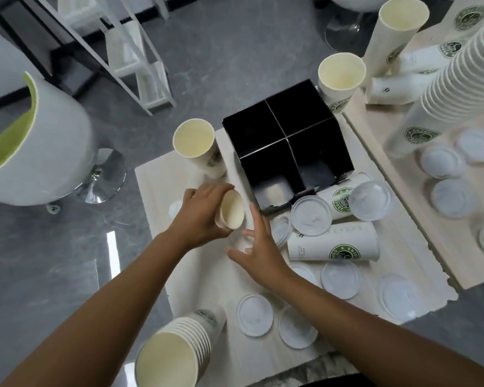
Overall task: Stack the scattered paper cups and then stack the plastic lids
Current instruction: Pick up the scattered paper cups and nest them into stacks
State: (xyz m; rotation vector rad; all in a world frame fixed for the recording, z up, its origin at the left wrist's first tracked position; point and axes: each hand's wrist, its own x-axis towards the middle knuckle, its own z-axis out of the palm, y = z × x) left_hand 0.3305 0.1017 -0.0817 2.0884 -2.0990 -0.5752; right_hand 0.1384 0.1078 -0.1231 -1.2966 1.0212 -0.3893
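L hand (pixel 199 216) wrapped round a paper cup (pixel 231 210), cup tilted w/ mouth toward camera, held just above the surface (pixel 196 275) in front of the black divider box (pixel 288 143). R hand (pixel 259 248) fingers spread & relaxed, holding nothing, just beside the cup. Stack of cups (pixel 179 350) near bottom edge. More cups lying on their sides (pixel 333 245) & plastic lids (pixel 254 315) scattered to the R.

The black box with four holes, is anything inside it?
Empty, as far as shows: the black box has four dark compartments with nothing visible inside.
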